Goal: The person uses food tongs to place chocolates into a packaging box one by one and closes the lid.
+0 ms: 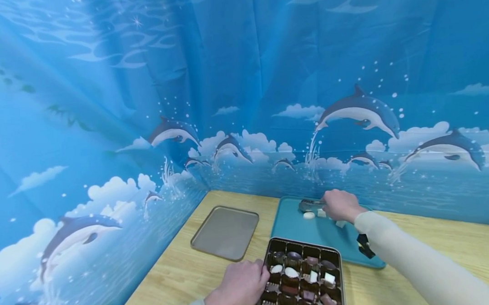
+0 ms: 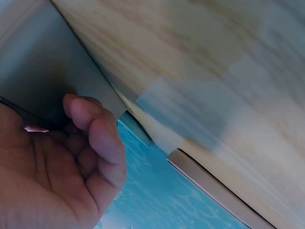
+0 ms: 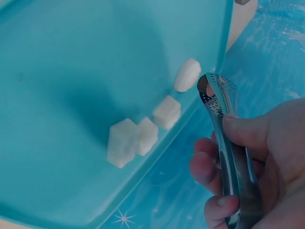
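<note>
My left hand [image 1: 243, 284] grips the left wall of a metal tin of chocolates [image 1: 342, 275]; in the left wrist view its fingers [image 2: 107, 140] curl against the tin's grey side. Dark, brown and white chocolates sit in the tin's brown divided insert. Over the far part of a teal tray [image 1: 286, 228], my right hand [image 1: 342, 205] holds metal serving tongs [image 3: 228, 152] with perforated ends. Beside the tong tips lies a white oval chocolate [image 3: 188, 75] on the tray. Several white block-shaped chocolates [image 3: 167, 112] lie in a row with it.
A shallow grey-brown tray [image 1: 225, 233] lies on the wooden table [image 1: 164, 288] to the left of the teal tray. The tin stands in front of the teal tray, close to its near edge. A blue dolphin-print curtain [image 1: 241, 80] hangs behind and along the left side.
</note>
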Demonstrator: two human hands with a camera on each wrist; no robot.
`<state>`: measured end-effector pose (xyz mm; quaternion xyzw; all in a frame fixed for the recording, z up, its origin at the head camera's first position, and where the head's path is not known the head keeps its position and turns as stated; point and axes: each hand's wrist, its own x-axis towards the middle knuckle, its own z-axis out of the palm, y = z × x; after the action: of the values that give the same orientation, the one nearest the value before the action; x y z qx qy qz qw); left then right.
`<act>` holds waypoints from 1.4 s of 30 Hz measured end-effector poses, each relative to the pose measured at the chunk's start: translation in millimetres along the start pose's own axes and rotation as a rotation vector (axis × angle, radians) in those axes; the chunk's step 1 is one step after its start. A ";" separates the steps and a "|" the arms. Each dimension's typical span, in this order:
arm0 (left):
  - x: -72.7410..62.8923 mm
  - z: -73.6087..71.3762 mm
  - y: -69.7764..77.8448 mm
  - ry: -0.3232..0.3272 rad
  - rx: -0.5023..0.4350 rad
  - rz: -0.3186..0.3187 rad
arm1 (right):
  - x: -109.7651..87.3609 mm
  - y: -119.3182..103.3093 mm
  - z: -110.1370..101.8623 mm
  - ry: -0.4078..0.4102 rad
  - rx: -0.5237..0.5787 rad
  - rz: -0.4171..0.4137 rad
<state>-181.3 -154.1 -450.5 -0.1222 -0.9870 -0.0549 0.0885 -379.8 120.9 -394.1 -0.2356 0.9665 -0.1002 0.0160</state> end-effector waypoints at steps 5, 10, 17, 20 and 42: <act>-0.8 0.8 0.2 0.021 0.025 0.017 | -12.7 -2.2 -9.4 0.009 0.053 -0.004; -2.2 -0.1 -0.5 0.023 0.117 0.089 | -30.3 -7.4 -16.6 0.021 0.086 -0.041; -5.4 -2.0 -2.2 0.035 0.189 0.130 | -61.0 -27.8 -23.3 0.044 0.071 -0.103; -5.4 -1.2 -1.9 0.030 0.161 0.116 | -76.2 -35.4 -24.3 0.063 0.067 -0.119; -2.2 -0.2 -2.1 0.023 0.079 0.065 | -143.6 -78.5 -11.1 0.113 0.076 -0.379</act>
<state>-179.7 -156.7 -450.9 -0.1499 -0.9829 -0.0142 0.1061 -217.6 120.5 -369.7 -0.4063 0.8999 -0.1510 -0.0487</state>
